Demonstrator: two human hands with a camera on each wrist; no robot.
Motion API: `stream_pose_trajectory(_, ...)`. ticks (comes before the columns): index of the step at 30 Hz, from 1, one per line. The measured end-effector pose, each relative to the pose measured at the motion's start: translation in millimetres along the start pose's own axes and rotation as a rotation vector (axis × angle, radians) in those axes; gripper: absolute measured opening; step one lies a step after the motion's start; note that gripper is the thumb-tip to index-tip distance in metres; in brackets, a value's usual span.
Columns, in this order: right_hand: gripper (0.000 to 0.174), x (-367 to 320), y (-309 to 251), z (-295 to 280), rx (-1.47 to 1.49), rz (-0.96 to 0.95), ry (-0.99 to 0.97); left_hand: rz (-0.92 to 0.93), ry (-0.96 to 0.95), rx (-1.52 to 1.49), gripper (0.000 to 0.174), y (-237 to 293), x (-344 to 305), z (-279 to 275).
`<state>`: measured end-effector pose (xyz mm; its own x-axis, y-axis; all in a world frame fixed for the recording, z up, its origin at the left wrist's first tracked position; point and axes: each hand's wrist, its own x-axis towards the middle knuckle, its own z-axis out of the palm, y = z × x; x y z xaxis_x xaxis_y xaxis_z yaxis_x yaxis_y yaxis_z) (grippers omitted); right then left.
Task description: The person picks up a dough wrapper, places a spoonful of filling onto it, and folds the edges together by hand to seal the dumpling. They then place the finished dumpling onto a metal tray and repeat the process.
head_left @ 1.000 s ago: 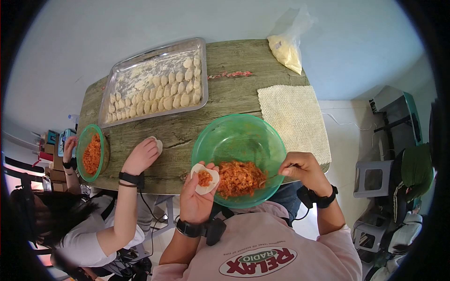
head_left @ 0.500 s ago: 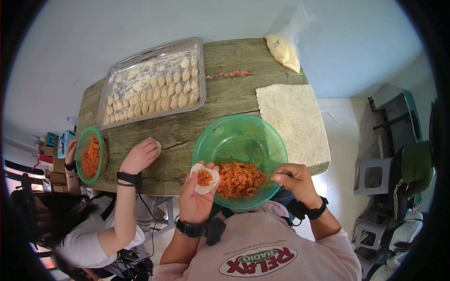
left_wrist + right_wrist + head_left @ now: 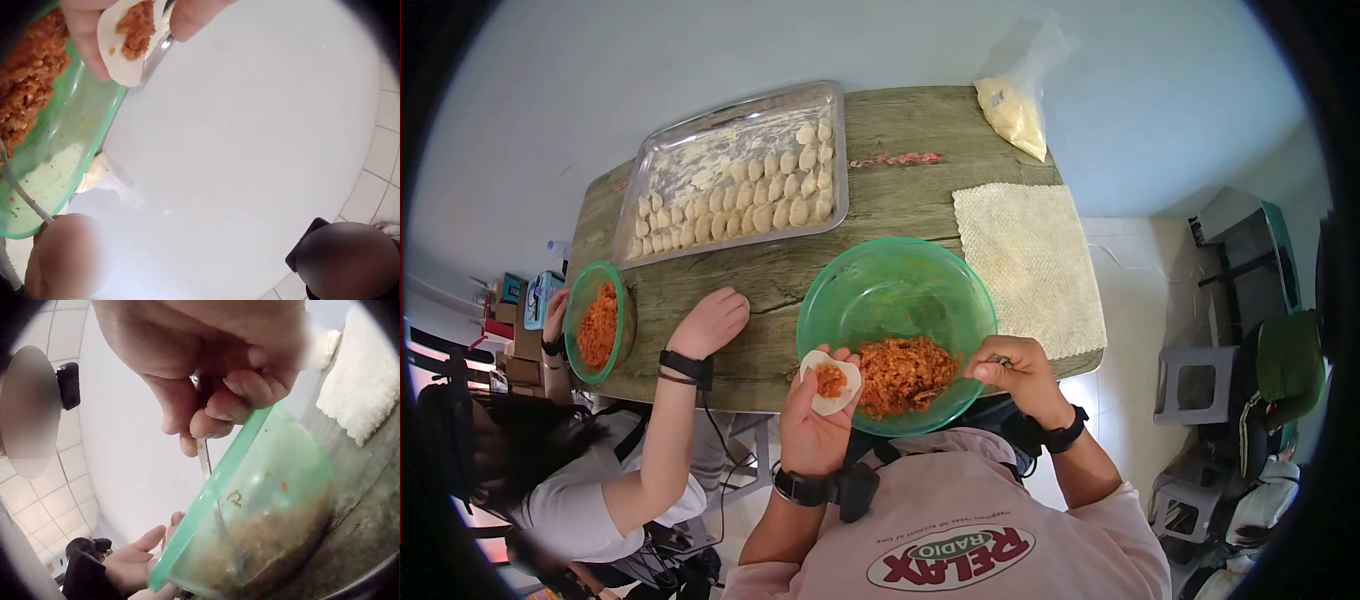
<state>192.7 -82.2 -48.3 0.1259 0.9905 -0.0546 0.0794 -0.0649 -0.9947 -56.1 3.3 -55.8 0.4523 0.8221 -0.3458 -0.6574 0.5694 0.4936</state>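
Note:
My left hand (image 3: 815, 435) holds a round dumpling wrapper (image 3: 115, 59) at the near left rim of a green bowl (image 3: 900, 262), thumb at one edge and fingers at the other. A small mound of orange-red filling (image 3: 830, 379) sits in the middle of the flat wrapper. Over the bowl's right rim, my right hand (image 3: 1022, 378) pinches the handle of a metal spoon (image 3: 26, 199) between thumb and fingers. The spoon slants into the bowl, its end down in the larger heap of filling (image 3: 908, 372).
A metal tray (image 3: 730, 250) with rows of dumplings stands at the back left. A textured cream cloth (image 3: 1030, 270) lies right of the bowl, below a bag of pale powder (image 3: 1012, 115). Another person's hand (image 3: 712, 322) rests on the table at left, near a second filling bowl (image 3: 628, 340).
My right hand has come down and inward at the bowl's right rim. My left hand keeps its hold on the wrapper. The other person's hand now covers the pale disc seen under its fingertips.

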Motion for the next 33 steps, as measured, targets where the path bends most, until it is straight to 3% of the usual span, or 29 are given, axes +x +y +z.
stream_pose_trajectory(15,0.020,-23,-10,23,0.286,0.346,0.244,-0.005,-0.008,-0.005,0.037,-1,0,-2)
stream_pose_trajectory(28,0.020,-23,-18,13,0.362,0.257,0.335,-0.004,-0.009,0.003,0.038,-1,0,-2)
stream_pose_trajectory(33,0.019,-28,-22,14,0.185,0.180,0.209,-0.001,-0.002,0.011,0.037,-1,0,-2)
